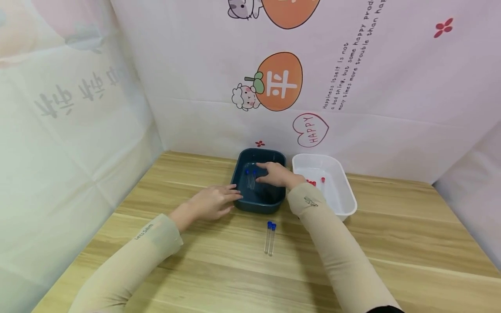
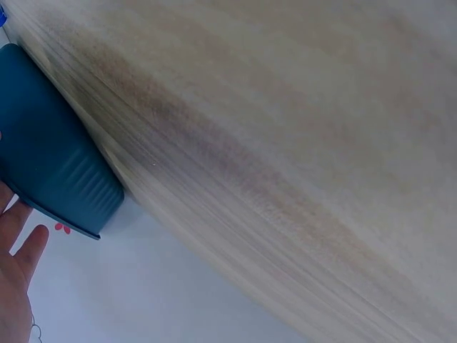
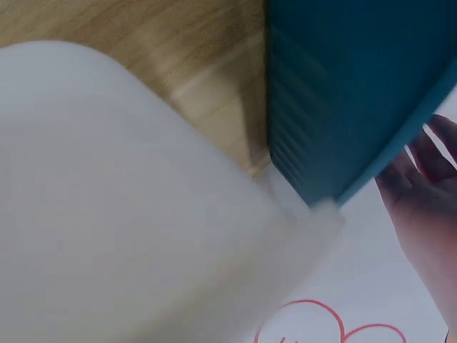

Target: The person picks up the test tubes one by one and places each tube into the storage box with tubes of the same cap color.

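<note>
My left hand (image 1: 213, 202) rests its fingertips on the near left rim of a dark teal bin (image 1: 260, 208). In the left wrist view, its fingers (image 2: 30, 254) lie along the bin's edge. My right hand (image 1: 277, 174) reaches over the right rim into that bin, thumb and index finger spread apart with nothing seen between them. Just left of those fingertips, several clear tubes with blue caps (image 1: 254, 172) lie on the bin's floor. On the table in front of the bin, two more blue-capped tubes (image 1: 271, 239) lie side by side.
A white bin (image 1: 349, 195) stands to the right of the teal one, holding several red-capped tubes (image 1: 322, 179), partly hidden by my right forearm. Both bins sit on a wood-grain table (image 1: 219, 269). A printed cloth (image 1: 195, 87) hangs close behind them.
</note>
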A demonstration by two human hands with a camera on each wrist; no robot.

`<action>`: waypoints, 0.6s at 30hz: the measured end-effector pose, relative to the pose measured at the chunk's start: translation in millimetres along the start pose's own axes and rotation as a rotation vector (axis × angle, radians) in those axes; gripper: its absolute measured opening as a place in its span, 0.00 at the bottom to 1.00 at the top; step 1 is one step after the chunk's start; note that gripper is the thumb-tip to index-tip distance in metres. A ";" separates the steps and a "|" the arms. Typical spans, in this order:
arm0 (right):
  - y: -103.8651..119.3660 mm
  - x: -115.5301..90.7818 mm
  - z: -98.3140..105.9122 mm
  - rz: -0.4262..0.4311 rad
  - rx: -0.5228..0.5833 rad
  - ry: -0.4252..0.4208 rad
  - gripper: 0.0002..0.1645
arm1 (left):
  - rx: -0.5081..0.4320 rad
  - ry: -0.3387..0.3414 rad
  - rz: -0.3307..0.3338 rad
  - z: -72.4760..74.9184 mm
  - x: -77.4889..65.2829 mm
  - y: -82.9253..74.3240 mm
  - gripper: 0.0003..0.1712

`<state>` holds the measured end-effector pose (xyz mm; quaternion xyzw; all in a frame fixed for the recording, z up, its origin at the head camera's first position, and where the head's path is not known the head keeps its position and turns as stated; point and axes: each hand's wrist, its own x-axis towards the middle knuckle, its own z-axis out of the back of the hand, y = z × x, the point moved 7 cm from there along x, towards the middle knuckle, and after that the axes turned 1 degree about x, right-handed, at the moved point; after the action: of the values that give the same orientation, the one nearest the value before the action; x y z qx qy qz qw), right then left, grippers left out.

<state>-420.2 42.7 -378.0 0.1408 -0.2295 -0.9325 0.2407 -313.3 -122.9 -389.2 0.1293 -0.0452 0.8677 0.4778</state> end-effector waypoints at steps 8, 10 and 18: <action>8.3 -15.2 12.3 0.081 0.020 -0.012 0.39 | -0.012 -0.010 0.003 1.5 -0.6 0.0 0.22; 11.0 -19.3 15.5 0.104 0.006 -0.015 0.39 | -0.009 -0.006 0.006 1.2 -0.6 0.2 0.22; 22.5 -40.8 27.1 0.172 -0.037 -0.033 0.39 | 0.000 -0.006 0.008 0.4 -0.2 -0.1 0.23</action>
<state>-387.3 55.9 -337.5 0.1008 -0.2275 -0.9146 0.3188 -313.1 -123.0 -388.8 0.1316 -0.0473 0.8691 0.4744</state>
